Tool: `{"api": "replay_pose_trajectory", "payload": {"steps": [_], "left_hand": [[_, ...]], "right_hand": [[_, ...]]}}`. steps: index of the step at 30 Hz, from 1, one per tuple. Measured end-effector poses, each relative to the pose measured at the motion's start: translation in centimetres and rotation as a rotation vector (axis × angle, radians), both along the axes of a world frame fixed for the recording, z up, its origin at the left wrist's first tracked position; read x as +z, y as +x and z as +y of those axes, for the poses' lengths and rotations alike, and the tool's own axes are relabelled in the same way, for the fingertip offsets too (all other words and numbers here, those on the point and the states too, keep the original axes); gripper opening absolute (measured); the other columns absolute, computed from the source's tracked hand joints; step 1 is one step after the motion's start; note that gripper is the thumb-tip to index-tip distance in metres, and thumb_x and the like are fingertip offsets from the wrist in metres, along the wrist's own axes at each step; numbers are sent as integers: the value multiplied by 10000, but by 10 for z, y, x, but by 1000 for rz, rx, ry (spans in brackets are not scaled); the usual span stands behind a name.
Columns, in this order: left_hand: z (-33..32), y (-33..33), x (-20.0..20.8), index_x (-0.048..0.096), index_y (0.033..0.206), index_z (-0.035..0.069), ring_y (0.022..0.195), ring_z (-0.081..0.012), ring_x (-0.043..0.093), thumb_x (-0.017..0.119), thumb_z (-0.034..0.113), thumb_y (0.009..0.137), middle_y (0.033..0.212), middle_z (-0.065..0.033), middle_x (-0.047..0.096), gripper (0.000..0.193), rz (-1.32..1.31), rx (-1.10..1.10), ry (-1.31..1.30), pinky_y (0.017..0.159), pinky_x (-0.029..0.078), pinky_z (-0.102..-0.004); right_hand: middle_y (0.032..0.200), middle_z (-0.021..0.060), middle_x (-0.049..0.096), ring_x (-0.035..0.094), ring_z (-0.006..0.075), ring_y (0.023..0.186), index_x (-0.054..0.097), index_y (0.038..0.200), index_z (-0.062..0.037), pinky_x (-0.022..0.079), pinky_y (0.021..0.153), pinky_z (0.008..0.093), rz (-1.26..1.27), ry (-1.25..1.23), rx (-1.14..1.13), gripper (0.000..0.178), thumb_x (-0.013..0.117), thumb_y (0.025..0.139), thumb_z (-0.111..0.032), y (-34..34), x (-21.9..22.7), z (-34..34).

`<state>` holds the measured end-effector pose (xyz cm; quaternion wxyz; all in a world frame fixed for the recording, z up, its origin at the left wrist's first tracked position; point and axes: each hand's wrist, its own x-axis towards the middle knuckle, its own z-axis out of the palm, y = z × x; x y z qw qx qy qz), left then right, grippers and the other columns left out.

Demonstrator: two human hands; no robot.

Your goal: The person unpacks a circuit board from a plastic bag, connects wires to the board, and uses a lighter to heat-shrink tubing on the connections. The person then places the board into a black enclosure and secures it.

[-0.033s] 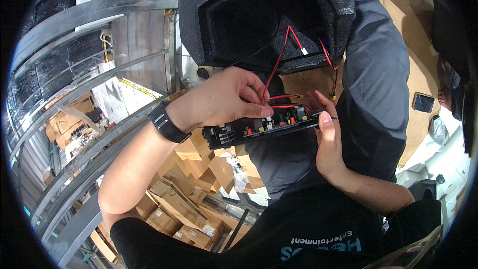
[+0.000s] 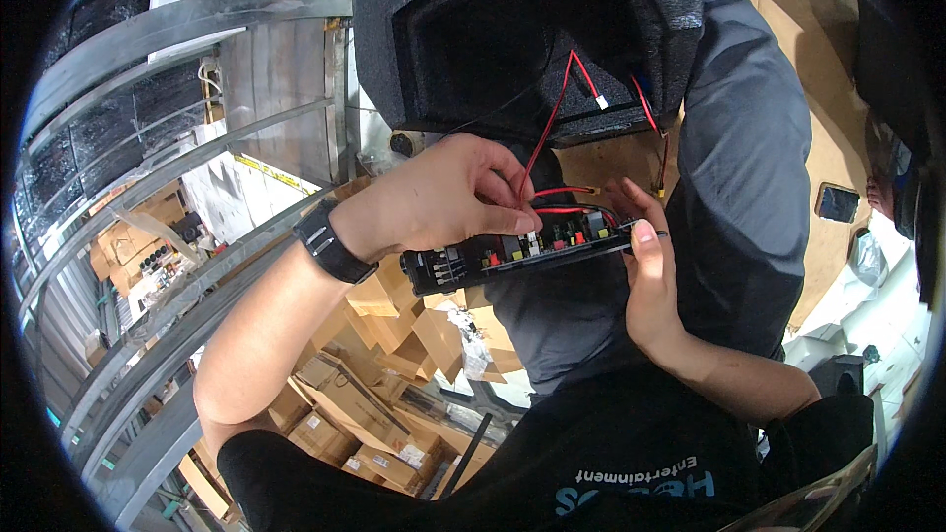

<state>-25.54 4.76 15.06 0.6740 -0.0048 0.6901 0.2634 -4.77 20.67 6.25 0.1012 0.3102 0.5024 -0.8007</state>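
Observation:
My left hand (image 2: 443,187), with a black watch on its wrist, pinches a red wire (image 2: 544,143) at its end. Just below the fingertips, a small white connector (image 2: 533,241) shows on the circuit board in a black module (image 2: 567,256). Colourful small parts line this board. My right hand (image 2: 652,281) grips the module's right end, thumb on top and fingers behind. The wire runs up to the opening of a black textured speaker cabinet (image 2: 376,49). A loose white plug (image 2: 602,101) hangs at the opening, and another red wire (image 2: 645,108) comes out to its right.
My grey-trousered leg (image 2: 749,148) lies along the cabinet's right side. A phone (image 2: 838,203) rests on the brown board beyond it. Cardboard boxes (image 2: 340,399) crowd the lower left, beside curved-looking metal rails (image 2: 197,25). A black roll (image 2: 401,144) sits by the cabinet's lower left corner.

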Motion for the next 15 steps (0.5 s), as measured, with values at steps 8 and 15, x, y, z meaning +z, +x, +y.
{"api": "replay_pose_trajectory", "payload": {"steps": [8,15], "left_hand": [[0,-3,-4,607,1013,11,995,-148,757,790,66,947,1012,-135,791,202,16,11,138,844,594,-255],[1,-3,-4,580,970,31,1004,-153,760,781,42,949,1014,-156,786,202,10,35,114,837,601,-244]], "right_hand": [[1506,268,504,460,331,1445,415,1514,78,291,1230,416,-6,10,-7,645,421,1101,-417,-5,-5,2],[1503,262,511,462,327,1443,421,1505,89,293,1229,417,-7,-2,-21,664,416,1093,-431,-5,-4,1]]}}
